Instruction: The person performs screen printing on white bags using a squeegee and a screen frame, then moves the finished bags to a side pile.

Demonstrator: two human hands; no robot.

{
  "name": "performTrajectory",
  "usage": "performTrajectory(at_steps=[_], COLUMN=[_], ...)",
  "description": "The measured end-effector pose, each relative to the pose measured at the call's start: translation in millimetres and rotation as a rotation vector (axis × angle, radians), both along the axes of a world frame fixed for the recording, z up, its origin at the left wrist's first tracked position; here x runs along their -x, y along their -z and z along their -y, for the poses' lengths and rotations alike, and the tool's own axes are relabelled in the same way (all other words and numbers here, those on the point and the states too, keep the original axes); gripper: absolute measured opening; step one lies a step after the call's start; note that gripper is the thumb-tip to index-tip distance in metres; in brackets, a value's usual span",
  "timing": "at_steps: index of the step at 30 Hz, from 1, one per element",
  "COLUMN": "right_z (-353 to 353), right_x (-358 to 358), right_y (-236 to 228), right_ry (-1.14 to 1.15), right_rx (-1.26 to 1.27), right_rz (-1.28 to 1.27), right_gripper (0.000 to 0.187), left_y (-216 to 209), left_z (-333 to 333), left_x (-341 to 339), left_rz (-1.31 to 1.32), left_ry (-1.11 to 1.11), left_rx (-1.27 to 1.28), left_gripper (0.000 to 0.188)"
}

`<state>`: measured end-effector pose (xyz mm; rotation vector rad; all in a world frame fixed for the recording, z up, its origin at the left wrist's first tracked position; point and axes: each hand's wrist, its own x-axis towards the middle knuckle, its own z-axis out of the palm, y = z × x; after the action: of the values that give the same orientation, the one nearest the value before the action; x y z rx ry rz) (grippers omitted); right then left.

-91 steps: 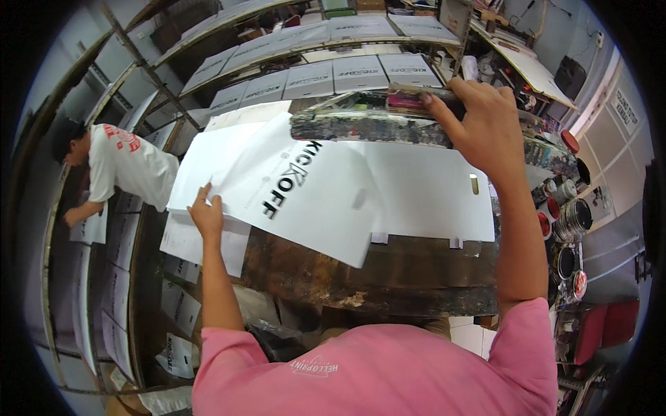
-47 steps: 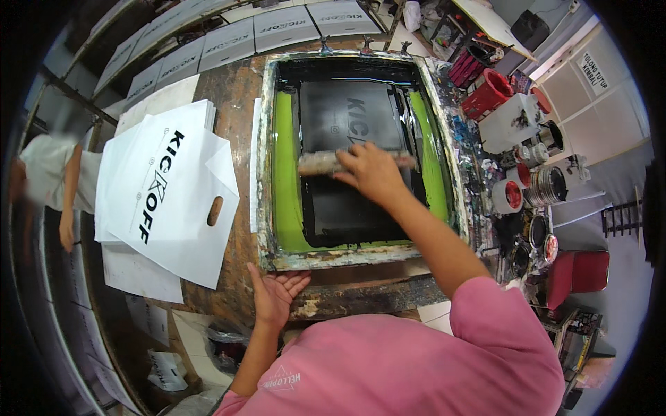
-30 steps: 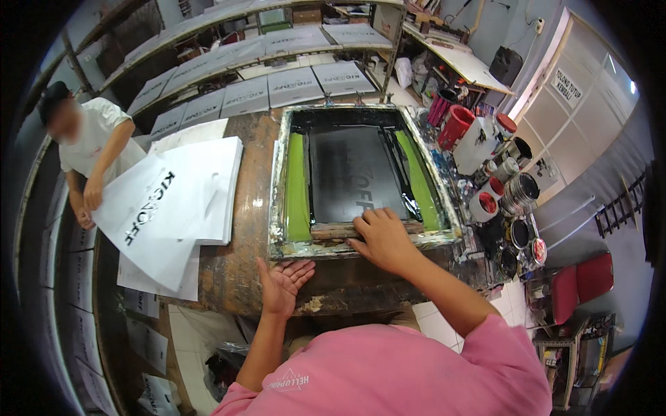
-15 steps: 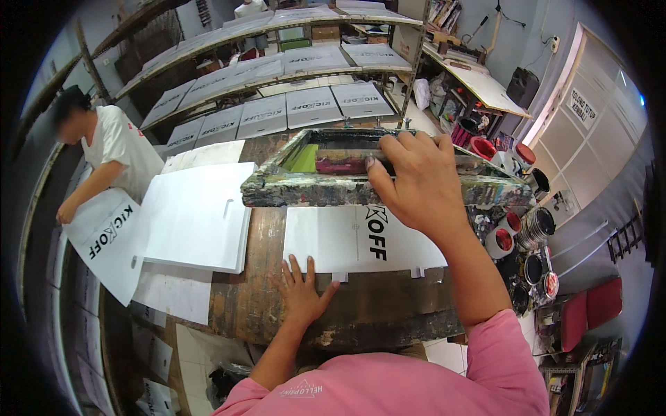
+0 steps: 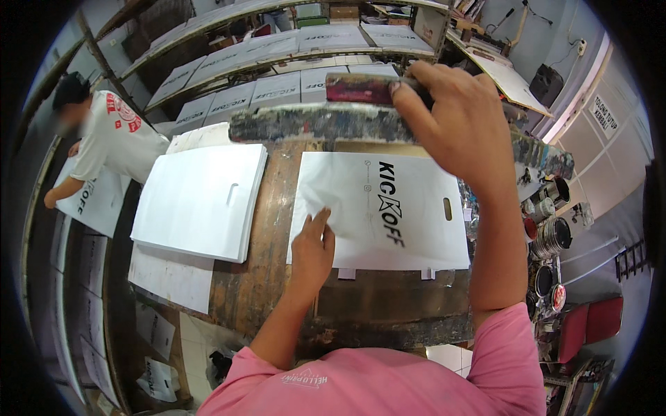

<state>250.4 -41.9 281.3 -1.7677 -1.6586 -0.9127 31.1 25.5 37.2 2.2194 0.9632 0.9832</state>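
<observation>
My right hand [image 5: 454, 121] is closed round a squeegee [image 5: 357, 90] with a pink-stained handle and the edge of a paint-crusted screen printing frame [image 5: 312, 125]. The frame's near edge is raised clear of the table. Below it, a white plastic bag [image 5: 430, 208] with black printed lettering and a cut-out handle hole lies flat on the table. My left hand [image 5: 313, 246] rests over the bag's left part, fingers partly bent and apart. Wrinkles run through the plastic just beyond its fingertips.
A stack of white bags [image 5: 198, 197] sits left on the wooden table [image 5: 236, 284]. A co-worker [image 5: 125, 132] at far left holds a printed bag [image 5: 97, 204]. Drying racks [image 5: 277, 62] with printed bags stand behind; ink cans [image 5: 551, 236] crowd the right side.
My right hand has raised the frame and squeegee higher, uncovering the whole bag. My left hand has moved from the bag's near edge onto its surface. The co-worker has shifted the printed bag away.
</observation>
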Motion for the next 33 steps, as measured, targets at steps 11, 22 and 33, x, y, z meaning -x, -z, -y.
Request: performTrajectory(at_steps=[11,22,33], right_z=[-1.0,16.9,43.2], right_x=[1.1,24.5,35.0], right_y=[-0.9,11.7,45.6], right_ry=[-0.011,0.046,0.091], right_rx=[-0.003,0.065,0.078], right_rz=[-0.071,-0.126,-0.117], right_gripper=[0.042,0.041,0.065], left_y=[-59.7,-46.5,-69.0], left_z=[-53.8,-191.1,-67.3], left_x=[98.9,310.3,168.9], left_rz=[0.274,0.07,0.117], left_ry=[-0.185,-0.435,0.165], left_rx=[0.205,-0.109,0.466], left_gripper=[0.035,0.036,0.069])
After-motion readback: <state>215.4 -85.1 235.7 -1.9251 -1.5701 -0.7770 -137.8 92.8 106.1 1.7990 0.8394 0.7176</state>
